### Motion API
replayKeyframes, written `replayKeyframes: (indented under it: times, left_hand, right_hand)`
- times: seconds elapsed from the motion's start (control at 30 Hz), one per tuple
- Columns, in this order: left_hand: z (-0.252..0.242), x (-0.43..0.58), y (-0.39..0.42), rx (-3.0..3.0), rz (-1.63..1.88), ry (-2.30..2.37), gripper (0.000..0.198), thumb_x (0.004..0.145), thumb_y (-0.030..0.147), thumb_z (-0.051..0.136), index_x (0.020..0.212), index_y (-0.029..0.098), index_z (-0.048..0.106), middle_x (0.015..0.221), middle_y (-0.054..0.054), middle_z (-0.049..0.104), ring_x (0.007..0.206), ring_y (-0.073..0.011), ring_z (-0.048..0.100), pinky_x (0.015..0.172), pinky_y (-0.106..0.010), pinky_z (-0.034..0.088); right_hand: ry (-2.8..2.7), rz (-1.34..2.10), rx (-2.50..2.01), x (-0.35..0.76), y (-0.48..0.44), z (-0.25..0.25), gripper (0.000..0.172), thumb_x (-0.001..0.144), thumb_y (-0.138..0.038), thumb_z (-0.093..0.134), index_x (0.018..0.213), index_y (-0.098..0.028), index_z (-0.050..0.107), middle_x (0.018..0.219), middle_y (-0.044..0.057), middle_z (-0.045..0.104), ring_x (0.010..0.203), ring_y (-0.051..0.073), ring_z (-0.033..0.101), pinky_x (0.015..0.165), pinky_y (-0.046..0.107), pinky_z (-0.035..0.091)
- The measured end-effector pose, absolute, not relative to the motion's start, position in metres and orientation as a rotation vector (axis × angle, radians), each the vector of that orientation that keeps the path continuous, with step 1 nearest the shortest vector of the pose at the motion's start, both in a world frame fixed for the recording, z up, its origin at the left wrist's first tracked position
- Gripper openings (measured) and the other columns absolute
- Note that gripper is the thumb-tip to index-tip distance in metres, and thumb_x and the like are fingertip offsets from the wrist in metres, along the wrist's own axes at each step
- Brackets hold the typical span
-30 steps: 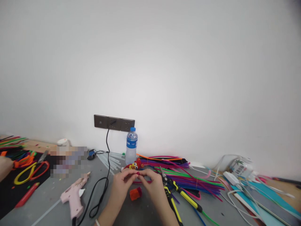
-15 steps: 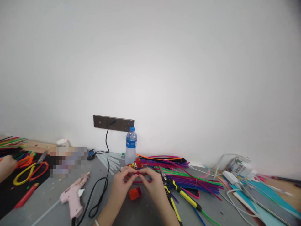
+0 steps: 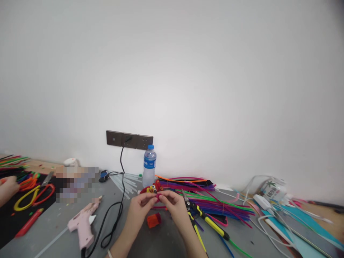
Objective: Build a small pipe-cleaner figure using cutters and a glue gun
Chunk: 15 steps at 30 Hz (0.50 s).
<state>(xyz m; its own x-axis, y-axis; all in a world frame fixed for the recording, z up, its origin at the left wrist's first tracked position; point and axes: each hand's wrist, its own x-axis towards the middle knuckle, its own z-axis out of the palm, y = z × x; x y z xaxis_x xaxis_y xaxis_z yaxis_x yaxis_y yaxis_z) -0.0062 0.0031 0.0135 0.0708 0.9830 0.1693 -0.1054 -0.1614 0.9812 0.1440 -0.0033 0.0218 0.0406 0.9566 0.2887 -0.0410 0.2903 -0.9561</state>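
Note:
Between the fingertips of both hands is a small magenta piece of pipe cleaner (image 3: 158, 196), mostly covered by the fingers. My left hand (image 3: 140, 207) pinches it from the left, my right hand (image 3: 173, 204) from the right, thumbs and forefingers almost meeting. Just behind the fingers sits a red and yellow figure (image 3: 154, 188) with googly eyes, its lower part hidden. An orange fuzzy piece with a dark red end (image 3: 154, 220) lies on the table below, between my wrists. Yellow-and-black pliers (image 3: 206, 219) rest beside my right forearm.
A water bottle (image 3: 149, 168) stands near the wall. Bundles of pipe cleaners (image 3: 228, 209) spread to the right. On the left lie a pink glue gun (image 3: 83, 224) with its black cord (image 3: 120, 215), glue sticks (image 3: 126, 184), and scissors (image 3: 40, 195). Another person's hand (image 3: 8, 190) shows at far left.
My fingertips have shifted slightly around the magenta pipe cleaner, and a little more of it shows. The view has moved a touch. The tools lie where they were.

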Motion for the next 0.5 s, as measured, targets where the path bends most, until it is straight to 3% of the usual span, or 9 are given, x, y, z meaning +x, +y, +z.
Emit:
replayKeyframes:
  times: [0.2,0.5]
  left_hand:
    - [0.012,-0.0056,0.0038,1.257,1.272,1.012,0.035,0.055,0.045,0.082,0.073,0.015,0.079,0.075,-0.01,0.08,0.072,-0.0275,0.074,0.07,-0.036,0.061]
    - [0.0131,-0.0081,0.0024,1.328,1.232,1.023,0.027,0.062,0.04,0.078,0.072,0.016,0.079,0.07,-0.008,0.079,0.065,-0.0242,0.072,0.063,-0.031,0.058]
  right_hand:
    - [-1.36,0.914,-1.021,0.1462,-0.0036,0.0215,0.036,0.069,-0.051,0.073,0.076,-0.016,0.078,0.071,0.009,0.074,0.065,0.022,0.067,0.062,0.031,0.053]
    - [-1.431,0.829,-1.032,0.1465,-0.0071,0.025,0.025,0.074,-0.041,0.071,0.076,-0.017,0.078,0.069,0.007,0.073,0.064,0.02,0.065,0.062,0.029,0.051]
